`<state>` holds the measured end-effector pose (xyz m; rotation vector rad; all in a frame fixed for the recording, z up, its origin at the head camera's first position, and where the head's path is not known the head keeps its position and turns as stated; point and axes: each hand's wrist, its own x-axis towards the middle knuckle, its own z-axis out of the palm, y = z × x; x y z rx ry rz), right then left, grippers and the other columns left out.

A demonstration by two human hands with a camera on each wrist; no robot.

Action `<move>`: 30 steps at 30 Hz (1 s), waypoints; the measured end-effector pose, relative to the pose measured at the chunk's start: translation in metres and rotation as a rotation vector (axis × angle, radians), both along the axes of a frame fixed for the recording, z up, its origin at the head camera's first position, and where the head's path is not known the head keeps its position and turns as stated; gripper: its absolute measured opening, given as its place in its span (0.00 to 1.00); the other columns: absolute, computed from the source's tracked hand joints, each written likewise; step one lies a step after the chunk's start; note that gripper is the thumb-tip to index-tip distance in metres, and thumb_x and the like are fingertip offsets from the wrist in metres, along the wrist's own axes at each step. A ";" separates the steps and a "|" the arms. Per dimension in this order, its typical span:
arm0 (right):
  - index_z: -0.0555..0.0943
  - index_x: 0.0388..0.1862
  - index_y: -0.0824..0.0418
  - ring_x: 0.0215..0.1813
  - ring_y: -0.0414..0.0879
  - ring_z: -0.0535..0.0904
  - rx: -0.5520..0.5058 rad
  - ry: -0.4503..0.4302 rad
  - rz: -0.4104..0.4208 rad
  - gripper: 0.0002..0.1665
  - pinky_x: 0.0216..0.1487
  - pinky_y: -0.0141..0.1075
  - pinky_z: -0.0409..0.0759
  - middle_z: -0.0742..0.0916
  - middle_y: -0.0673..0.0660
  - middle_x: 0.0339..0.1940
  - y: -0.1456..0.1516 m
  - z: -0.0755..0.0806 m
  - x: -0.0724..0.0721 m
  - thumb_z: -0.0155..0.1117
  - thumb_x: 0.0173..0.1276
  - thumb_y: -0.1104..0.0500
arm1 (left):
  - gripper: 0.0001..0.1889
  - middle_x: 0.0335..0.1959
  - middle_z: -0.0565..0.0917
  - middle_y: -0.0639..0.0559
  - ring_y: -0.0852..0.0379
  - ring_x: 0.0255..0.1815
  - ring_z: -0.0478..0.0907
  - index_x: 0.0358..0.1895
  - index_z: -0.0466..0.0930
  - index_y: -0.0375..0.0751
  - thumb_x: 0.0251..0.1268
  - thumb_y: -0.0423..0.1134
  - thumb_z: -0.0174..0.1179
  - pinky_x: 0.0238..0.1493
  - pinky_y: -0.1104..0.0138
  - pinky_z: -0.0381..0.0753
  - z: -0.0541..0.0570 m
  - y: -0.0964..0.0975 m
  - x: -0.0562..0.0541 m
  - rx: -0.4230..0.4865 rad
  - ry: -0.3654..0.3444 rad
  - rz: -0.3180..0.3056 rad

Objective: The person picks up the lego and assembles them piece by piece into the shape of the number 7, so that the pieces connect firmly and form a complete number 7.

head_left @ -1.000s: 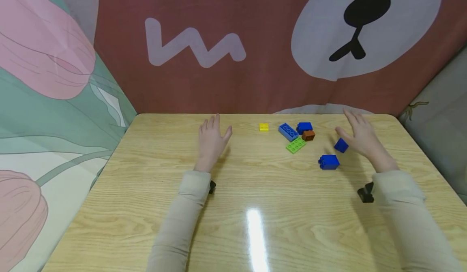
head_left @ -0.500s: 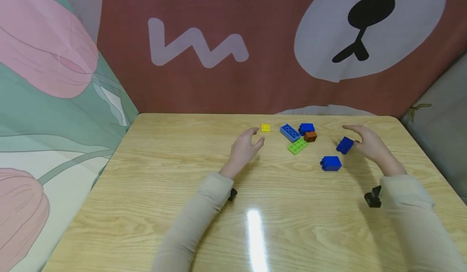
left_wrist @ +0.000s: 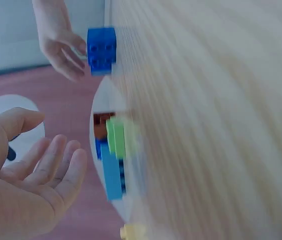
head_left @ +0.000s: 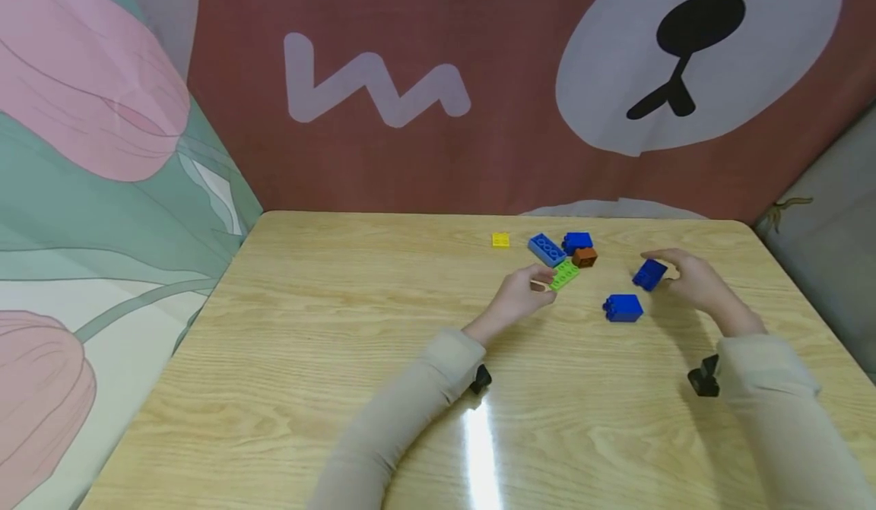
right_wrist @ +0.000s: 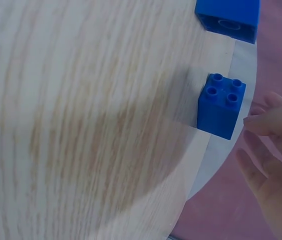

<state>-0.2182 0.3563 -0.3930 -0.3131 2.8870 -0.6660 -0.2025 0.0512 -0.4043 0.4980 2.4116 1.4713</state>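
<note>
My left hand (head_left: 518, 301) reaches over the table, fingers bent, beside the lime-green building brick (head_left: 565, 274). In the left wrist view, a gap shows between the left hand (left_wrist: 36, 175) and the green brick (left_wrist: 116, 138), and the palm holds nothing. My right hand (head_left: 701, 288) is at a blue brick (head_left: 649, 274) on the right. In the right wrist view, the loosely bent fingers lie beside that studded blue brick (right_wrist: 221, 107); whether a fingertip touches it I cannot tell. Another blue brick (head_left: 623, 308) lies on its side nearer the front.
By the green brick lie a long blue brick (head_left: 547, 249), a further blue brick (head_left: 577, 242) and a brown brick (head_left: 585, 258). A small yellow brick (head_left: 501, 240) sits left of them. The wooden table (head_left: 308, 327) ends at a patterned cloth wall (head_left: 383, 168).
My left hand has swept right across the table, past the yellow brick to the green one, its fingers bending. My right hand has drawn slightly nearer me, its fingers lowering around the blue brick.
</note>
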 end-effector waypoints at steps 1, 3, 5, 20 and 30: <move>0.64 0.67 0.73 0.66 0.78 0.56 -0.003 -0.001 0.001 0.38 0.45 0.59 0.71 0.64 0.80 0.66 0.000 -0.001 0.000 0.47 0.52 0.80 | 0.20 0.56 0.82 0.46 0.50 0.56 0.80 0.61 0.75 0.41 0.66 0.34 0.59 0.50 0.74 0.80 0.000 0.004 0.001 0.005 -0.007 -0.003; 0.64 0.67 0.73 0.65 0.78 0.57 -0.004 0.003 0.006 0.38 0.51 0.65 0.69 0.65 0.80 0.66 0.000 -0.002 0.000 0.47 0.53 0.80 | 0.20 0.56 0.82 0.47 0.51 0.55 0.80 0.61 0.75 0.41 0.65 0.33 0.60 0.48 0.76 0.79 0.000 0.011 0.003 0.027 -0.023 -0.010; 0.65 0.66 0.74 0.65 0.78 0.57 -0.002 0.016 0.011 0.36 0.53 0.68 0.67 0.65 0.80 0.65 0.000 -0.004 0.000 0.48 0.53 0.80 | 0.20 0.55 0.82 0.47 0.51 0.55 0.80 0.60 0.76 0.42 0.64 0.32 0.60 0.46 0.77 0.79 0.000 0.019 0.005 0.052 -0.041 -0.013; 0.68 0.62 0.75 0.61 0.80 0.60 0.034 0.054 0.031 0.28 0.56 0.71 0.63 0.66 0.81 0.62 0.003 -0.009 0.003 0.51 0.60 0.76 | 0.20 0.54 0.83 0.48 0.56 0.51 0.81 0.57 0.78 0.42 0.60 0.30 0.64 0.43 0.78 0.78 -0.013 0.059 0.008 0.145 -0.115 0.000; 0.71 0.59 0.76 0.54 0.79 0.65 0.049 0.118 0.033 0.25 0.52 0.70 0.66 0.68 0.81 0.56 0.004 -0.014 0.002 0.57 0.61 0.73 | 0.23 0.57 0.81 0.52 0.57 0.53 0.80 0.58 0.78 0.46 0.58 0.30 0.65 0.44 0.77 0.79 -0.018 0.068 0.005 0.113 -0.159 0.008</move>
